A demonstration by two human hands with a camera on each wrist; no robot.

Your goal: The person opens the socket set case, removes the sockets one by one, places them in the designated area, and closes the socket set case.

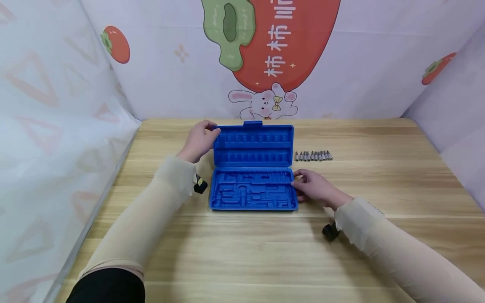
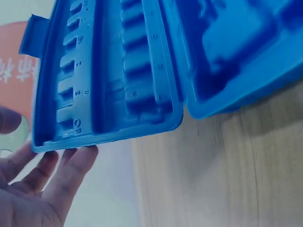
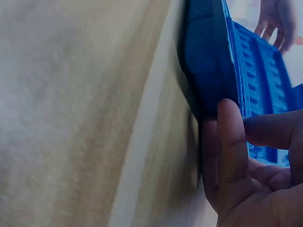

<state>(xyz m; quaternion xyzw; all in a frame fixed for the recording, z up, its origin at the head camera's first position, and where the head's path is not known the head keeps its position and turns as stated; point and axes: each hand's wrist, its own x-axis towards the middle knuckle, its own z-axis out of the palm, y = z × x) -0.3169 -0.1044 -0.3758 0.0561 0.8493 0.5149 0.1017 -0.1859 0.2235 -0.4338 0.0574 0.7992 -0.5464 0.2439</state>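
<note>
A blue plastic tool case [image 1: 254,189] lies unfolded on the table, its lid [image 1: 254,145] raised at the back. Moulded slots show in both halves, with no tools in them. At the lid's upper left corner is my left hand [image 1: 201,141]; in the left wrist view its fingers [image 2: 78,163] touch the lid's edge from behind, the thumb apart from it. My right hand [image 1: 314,187] pinches the base's right rim, thumb at the inner edge and fingers [image 3: 232,142] along the outer side wall. Several small metal bits [image 1: 313,156] stand in a row right of the lid.
The wooden table [image 1: 257,256] extends around the case on all sides. Behind it hangs a printed white cloth [image 1: 163,84], which also covers the left and right sides. Small black cameras [image 1: 331,232] are strapped below both wrists.
</note>
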